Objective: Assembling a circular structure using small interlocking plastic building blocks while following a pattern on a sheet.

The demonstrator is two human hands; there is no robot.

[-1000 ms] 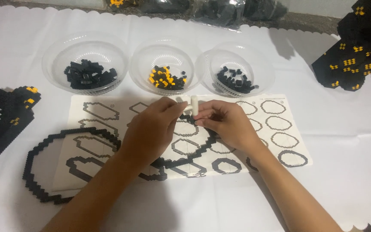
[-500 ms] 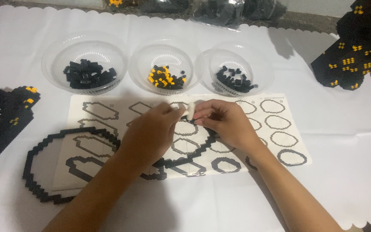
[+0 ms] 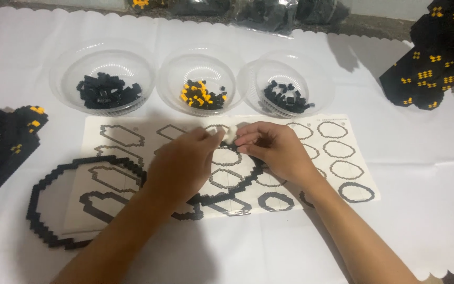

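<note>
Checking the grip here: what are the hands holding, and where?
A small white piece, pinched at its sides between left hand and right hand fingertips.

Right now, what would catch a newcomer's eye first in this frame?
Both hands meet at the centre: the left hand and right hand pinch a small white piece over the printed outline sheet. Behind it stand three clear bowls; the middle bowl holds black and orange bricks. A black brick ring lies left.
</note>
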